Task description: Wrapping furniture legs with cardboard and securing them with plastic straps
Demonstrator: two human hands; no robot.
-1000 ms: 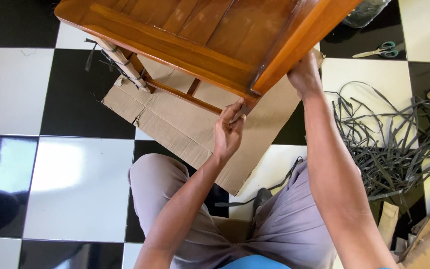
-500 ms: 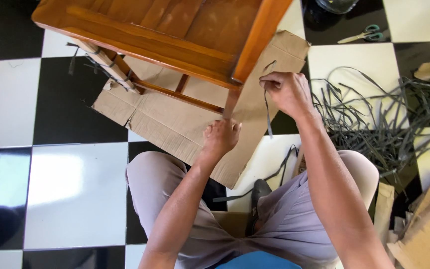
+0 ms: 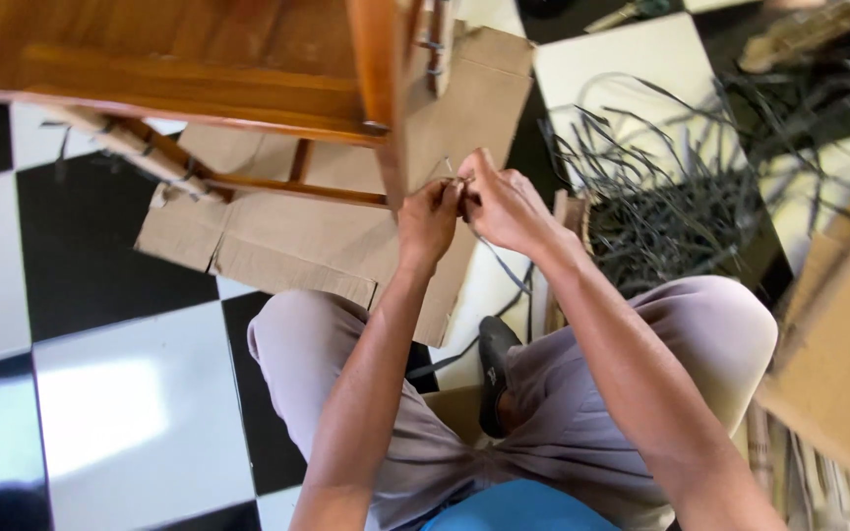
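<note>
Single view, worn on your head, aimed steeply down over your own forearms and lap; you sit low, knees spread, so the checkered floor [image 3: 100,413] fills the lower left. Range is close: your left hand [image 3: 428,218] and right hand [image 3: 504,205] sit just above frame centre, beside the wooden chair [image 3: 199,69] that crosses the top edge. The frame is tilted, floor lines running askew. Flat cardboard [image 3: 297,246] lies mid-frame; the strap pile [image 3: 671,187] occupies the upper right. No second view shares this ground

Flattened brown cardboard box [image 3: 327,236] under the chair, another brown carton [image 3: 838,334] at right (both plain, unlabelled)
</note>
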